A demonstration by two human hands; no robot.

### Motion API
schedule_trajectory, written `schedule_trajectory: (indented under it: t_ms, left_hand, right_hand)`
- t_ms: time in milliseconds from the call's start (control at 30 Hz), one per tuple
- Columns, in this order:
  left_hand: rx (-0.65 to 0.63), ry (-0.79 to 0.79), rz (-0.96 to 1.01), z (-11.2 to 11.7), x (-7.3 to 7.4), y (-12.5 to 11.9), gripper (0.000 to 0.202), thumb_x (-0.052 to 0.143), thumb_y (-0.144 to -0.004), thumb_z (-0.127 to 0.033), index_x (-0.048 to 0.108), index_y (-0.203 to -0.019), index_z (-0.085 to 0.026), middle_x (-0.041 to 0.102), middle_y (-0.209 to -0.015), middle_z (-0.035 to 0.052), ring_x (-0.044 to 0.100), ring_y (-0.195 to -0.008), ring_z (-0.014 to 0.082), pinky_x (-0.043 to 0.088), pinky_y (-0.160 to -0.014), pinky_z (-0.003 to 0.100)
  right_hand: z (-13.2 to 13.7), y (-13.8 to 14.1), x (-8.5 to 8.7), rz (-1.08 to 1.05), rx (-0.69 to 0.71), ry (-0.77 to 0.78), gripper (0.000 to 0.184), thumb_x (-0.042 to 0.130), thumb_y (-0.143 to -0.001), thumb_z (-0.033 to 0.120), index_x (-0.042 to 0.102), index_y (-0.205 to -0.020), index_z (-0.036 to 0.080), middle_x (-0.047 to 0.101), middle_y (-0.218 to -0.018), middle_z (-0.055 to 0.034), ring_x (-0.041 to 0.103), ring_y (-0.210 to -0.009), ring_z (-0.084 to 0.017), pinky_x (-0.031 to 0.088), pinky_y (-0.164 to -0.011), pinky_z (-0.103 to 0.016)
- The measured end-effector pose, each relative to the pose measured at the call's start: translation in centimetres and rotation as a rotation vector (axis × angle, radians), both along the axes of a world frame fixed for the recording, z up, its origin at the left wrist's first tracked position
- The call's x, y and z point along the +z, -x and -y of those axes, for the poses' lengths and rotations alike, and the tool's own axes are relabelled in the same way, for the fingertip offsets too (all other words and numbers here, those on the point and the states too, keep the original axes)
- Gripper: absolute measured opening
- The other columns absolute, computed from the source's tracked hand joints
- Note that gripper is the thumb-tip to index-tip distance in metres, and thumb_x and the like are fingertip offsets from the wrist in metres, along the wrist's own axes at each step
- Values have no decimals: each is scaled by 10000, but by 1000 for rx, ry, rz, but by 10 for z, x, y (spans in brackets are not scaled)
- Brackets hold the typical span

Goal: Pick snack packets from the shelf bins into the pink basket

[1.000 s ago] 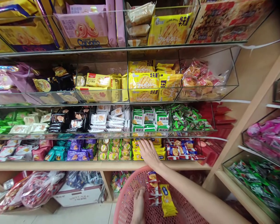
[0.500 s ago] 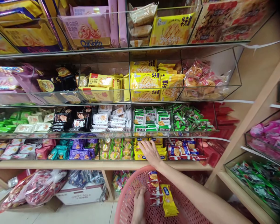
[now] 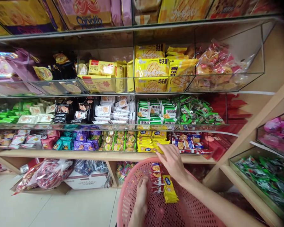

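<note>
My right hand [image 3: 172, 162] is at the front of the lowest shelf bin of yellow snack packets [image 3: 145, 148]. Its thumb and fingers close on the edge of a yellow packet, partly hidden by the fingers. Below it is a pink perforated plastic basket [image 3: 126, 189]. Inside the basket my left hand [image 3: 142, 192] is held upright with curled fingers, and what they grip is hidden. Just right of it, a row of red-and-white biscuit packets [image 3: 156, 178] lies beside a few yellow packets [image 3: 169, 190] in the basket.
Clear-fronted shelf bins rise in tiers, with green-and-white packets [image 3: 169, 112] and yellow waffle packs [image 3: 151, 67] above. Red-and-blue packets [image 3: 188, 142] sit right of the yellow ones. A side shelf [image 3: 248, 189] stands at right. Bagged goods [image 3: 53, 173] and a white box [image 3: 88, 179] lie below.
My right hand has drawn back rightward from over the yellow packets, towards the basket. The view has tilted down, so the shelves sit higher. My left hand stays in the basket.
</note>
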State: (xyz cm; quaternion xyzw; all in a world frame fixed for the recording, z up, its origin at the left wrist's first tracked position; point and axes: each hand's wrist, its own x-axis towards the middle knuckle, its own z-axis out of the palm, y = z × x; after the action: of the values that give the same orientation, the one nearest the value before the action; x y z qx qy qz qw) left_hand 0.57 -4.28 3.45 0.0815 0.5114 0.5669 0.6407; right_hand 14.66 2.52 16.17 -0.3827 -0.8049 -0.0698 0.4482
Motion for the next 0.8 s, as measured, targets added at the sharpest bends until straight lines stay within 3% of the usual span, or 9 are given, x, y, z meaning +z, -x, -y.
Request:
schedule_trajectory:
  t_ms: [100, 200, 300, 400, 533, 800]
  left_hand:
    - [-12, -22, 3, -1, -1, -1, 162, 592, -790, -256, 622, -928, -174, 709, -1029, 68, 668, -915, 162, 508, -884, 299]
    - [-26, -17, -3, -1, 1, -1, 169, 595, -793, -262, 611, -939, -178, 702, -1032, 66, 662, -903, 148, 509, -851, 277]
    - [-42, -10, -10, 0, 3, -2, 172, 589, -799, -262, 604, -945, -174, 700, -1011, 74, 661, -876, 147, 509, -820, 273]
    - [-49, -9, -18, 1, 4, -2, 171, 587, -801, -266, 599, -945, -173, 692, -1023, 76, 657, -868, 144, 505, -806, 268]
    - [-47, 2, -26, 0, 3, -3, 169, 580, -804, -262, 595, -948, -176, 688, -1031, 76, 657, -867, 146, 500, -815, 275]
    - [-55, 12, -21, -2, 3, -2, 197, 582, -805, -277, 612, -969, -172, 694, -1063, 91, 666, -918, 169, 488, -879, 308]
  right_hand:
    - [33, -30, -28, -327, -70, 373, 381, 533, -877, 369, 538, -1228, 223, 666, -1117, -98, 621, -1008, -240, 493, -889, -415]
    - [54, -54, -74, -632, -132, 721, 440, 600, -788, 450, 569, -1156, 211, 698, -1031, -88, 663, -902, -233, 557, -773, -365]
    - [61, -64, -113, -904, -122, 967, 478, 721, -637, 464, 619, -1017, 192, 726, -879, -78, 686, -770, -246, 572, -667, -361]
    - [57, -63, -133, -1098, -101, 1155, 470, 801, -496, 437, 648, -862, 186, 731, -735, -63, 698, -691, -269, 571, -648, -391]
    - [45, -54, -137, -1183, -114, 1199, 433, 831, -413, 403, 652, -744, 188, 722, -639, -54, 698, -635, -275, 562, -616, -386]
    - [35, -41, -144, -1157, -116, 1136, 472, 824, -418, 463, 633, -748, 185, 716, -609, -52, 696, -600, -275, 563, -577, -383]
